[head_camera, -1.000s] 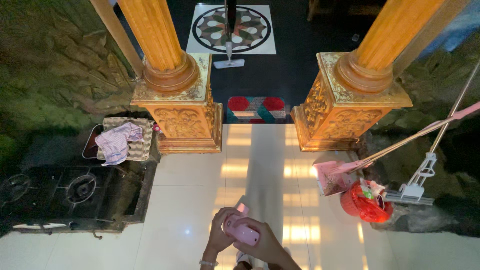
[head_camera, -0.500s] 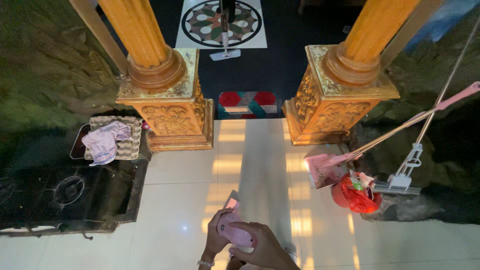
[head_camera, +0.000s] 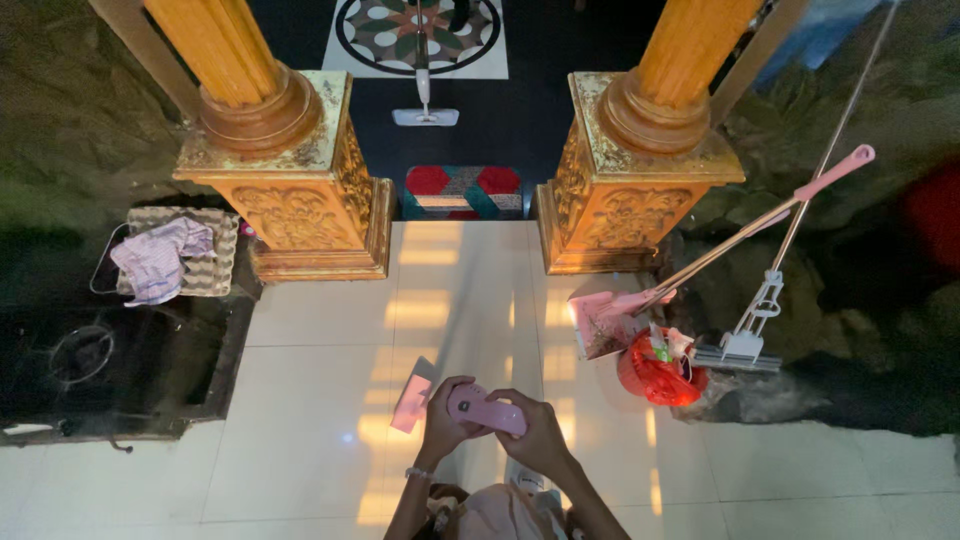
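Observation:
Both hands hold a pink handle (head_camera: 486, 410) low in the middle of the head view. My left hand (head_camera: 445, 425) grips its left end and my right hand (head_camera: 537, 436) covers its right end. From the handle a thin shaft runs down to a flat pink head (head_camera: 412, 402) that lies against the white tiled floor (head_camera: 320, 400) just left of my hands. A bracelet sits on my left wrist.
Two carved golden column bases (head_camera: 300, 190) (head_camera: 625, 190) flank a doorway with a red and teal mat (head_camera: 462, 192). A flat mop (head_camera: 424, 110) stands beyond it. At right are a pink dustpan (head_camera: 600, 322), a red bag (head_camera: 655, 372) and a squeeze mop (head_camera: 745, 340). At left are a gas stove (head_camera: 85, 355) and a cloth on egg trays (head_camera: 160, 260).
The view has shifted right and forward, so the columns and stove slid left. My hands turned the pink handle more level, and its flat head now shows to their left.

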